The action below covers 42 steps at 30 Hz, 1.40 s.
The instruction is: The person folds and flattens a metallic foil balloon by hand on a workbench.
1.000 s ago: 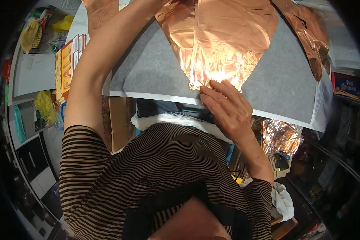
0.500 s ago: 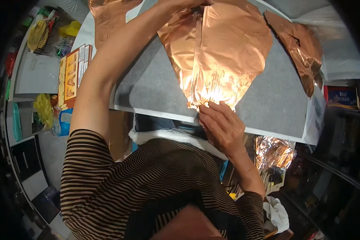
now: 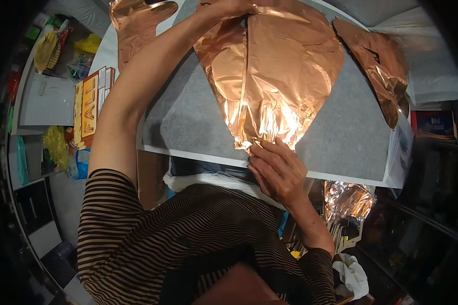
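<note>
A large, flat copper-coloured foil balloon (image 3: 285, 61) lies across the grey tabletop, narrowing toward me into a crinkled, gathered end. A long seam or strip runs down its left part. At the far edge of the foil, my left hand (image 3: 236, 7) has its fingers closed on it, partly cut off by the picture's top. My right hand (image 3: 279, 170) grips the gathered near end, fingers pressed together over the creases by the table's front edge. What lies under those fingertips is hidden.
More copper foil shapes lie on the table: one foil piece (image 3: 135, 35) at the left, another crumpled foil piece (image 3: 379, 56) at the right. A printed orange box (image 3: 90, 104) is left of the grey table (image 3: 183, 112). Below the right edge sits shiny crumpled foil (image 3: 347, 199).
The balloon has shifted slightly left, its near end a little closer to me. My right hand has moved slightly left and toward me with it; more of my left hand shows.
</note>
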{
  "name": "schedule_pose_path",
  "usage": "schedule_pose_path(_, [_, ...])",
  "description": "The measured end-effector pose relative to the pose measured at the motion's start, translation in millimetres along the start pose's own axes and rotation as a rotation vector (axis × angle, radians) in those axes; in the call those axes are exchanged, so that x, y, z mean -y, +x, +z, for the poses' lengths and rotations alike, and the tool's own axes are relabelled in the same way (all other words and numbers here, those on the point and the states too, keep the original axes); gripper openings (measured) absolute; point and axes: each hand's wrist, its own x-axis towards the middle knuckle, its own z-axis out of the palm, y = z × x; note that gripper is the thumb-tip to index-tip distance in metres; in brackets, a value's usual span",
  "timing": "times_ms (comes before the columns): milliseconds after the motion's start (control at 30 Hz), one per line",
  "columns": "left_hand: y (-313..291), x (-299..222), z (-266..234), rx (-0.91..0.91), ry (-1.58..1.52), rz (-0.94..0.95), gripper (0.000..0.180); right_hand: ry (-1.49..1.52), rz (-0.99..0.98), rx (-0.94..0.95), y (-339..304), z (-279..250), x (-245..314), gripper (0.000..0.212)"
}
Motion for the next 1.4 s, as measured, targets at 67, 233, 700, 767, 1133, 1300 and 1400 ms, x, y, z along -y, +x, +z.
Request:
schedule_pose_path(67, [-2.3, 3.6, 1.0, -0.028, -0.016, 0.03, 0.044, 0.005, 0.002, -0.007, -0.4, 1.5, 0.5, 0.026])
schedule_pose_path(233, [-15.3, -10.3, -8.6, -0.092, 0.031, 0.052, 0.04, 0.018, 0.003, 0.0, 2.0, 2.9, 1.8, 0.026])
schedule_pose_path(700, [-135.8, -132.4, -51.8, 0.202, 0.308, 0.383, 0.063, 0.031, 0.015, -0.019, -4.1, 2.0, -0.7, 0.025])
schedule_pose_path(767, [-145.6, -139.6, -50.5, 0.165, 0.362, 0.459, 0.064, 0.027, 0.024, -0.013, -3.6, 0.8, 0.2, 0.024])
schedule_pose_path(1133, [-157.2, -136.2, -50.9, 0.288, 0.405, 0.376, 0.071, 0.005, 0.015, -0.127, 45.5, -56.3, -29.1, 0.026])
schedule_pose_path(1300, [-152.6, -142.3, -48.9, 0.313, 0.393, 0.384, 0.072, -0.207, -0.001, -0.06, 109.8, -50.4, -94.9, 0.029])
schedule_pose_path(1400, [-153.6, -142.1, -49.8, 0.339, 0.388, 0.351, 0.073, -0.265, 0.089, 0.169, 139.0, -39.6, -116.2, 0.041])
